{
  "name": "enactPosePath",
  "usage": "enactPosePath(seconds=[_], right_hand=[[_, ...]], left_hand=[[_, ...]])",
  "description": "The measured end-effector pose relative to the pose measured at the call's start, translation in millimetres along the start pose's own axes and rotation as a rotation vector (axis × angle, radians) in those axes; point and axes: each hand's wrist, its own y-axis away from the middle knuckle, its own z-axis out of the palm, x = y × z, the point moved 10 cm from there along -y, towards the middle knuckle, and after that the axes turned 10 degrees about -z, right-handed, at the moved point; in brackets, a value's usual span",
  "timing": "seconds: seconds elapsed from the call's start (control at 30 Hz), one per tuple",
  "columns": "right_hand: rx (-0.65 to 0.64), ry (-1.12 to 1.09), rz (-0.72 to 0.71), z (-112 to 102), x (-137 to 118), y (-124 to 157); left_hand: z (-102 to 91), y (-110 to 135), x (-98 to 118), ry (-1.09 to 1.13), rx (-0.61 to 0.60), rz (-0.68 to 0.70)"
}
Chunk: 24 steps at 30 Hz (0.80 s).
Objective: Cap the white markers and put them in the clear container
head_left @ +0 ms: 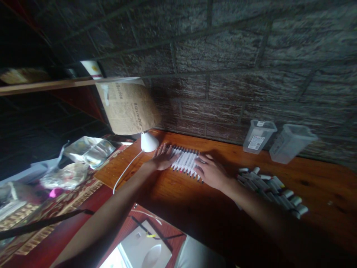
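A row of white markers [185,160] lies side by side on the wooden desk, several of them, with dark ends at the far side and coloured or dark tips at the near side. My left hand [162,158] rests against the left end of the row, its fingers stretched out. At the opposite end, my right hand [211,172] touches the last markers, fingers extended and slightly bent. Neither hand is wrapped round a marker. A loose pile of more markers [275,189] lies to the right, partly behind my right forearm.
Two clear plastic containers [258,137] stand by the brick wall. A lamp [149,143] with a newsprint shade stands behind my left hand, its white cord running over the desk edge. Plastic-wrapped items [87,150] lie at left. A shelf [52,87] juts out above them.
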Motion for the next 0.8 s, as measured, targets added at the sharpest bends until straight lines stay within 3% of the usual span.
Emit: enactPosePath(seconds=[0.17,0.27,0.43,0.57,0.67,0.73,0.8], right_hand=[[0.010,-0.015,0.014,0.7,1.0,-1.1],[0.035,-0.004,0.049,-8.2,6.0,4.6],[0.092,-0.008,0.069,-34.2,16.7,28.4],[0.247,-0.064,0.115,-68.9,31.9,66.0],[0.357,-0.131,0.169,-94.9,52.2,100.2],[0.387,-0.166,0.236,-106.7,72.0,119.5],[0.451,-0.200,0.344,-118.1,95.3,137.1]], left_hand=[[1.7,4.2,9.9,-0.021,-0.039,0.064],[-3.9,6.1,9.6,-0.020,0.012,0.075],[-3.0,21.4,22.1,-0.066,0.048,0.201],[0.7,34.0,24.9,-0.052,0.011,0.222],[-22.6,37.2,35.0,0.068,0.086,0.229],[-57.7,35.8,54.9,0.262,0.210,0.230],[-100.0,32.2,83.6,0.603,0.344,0.213]])
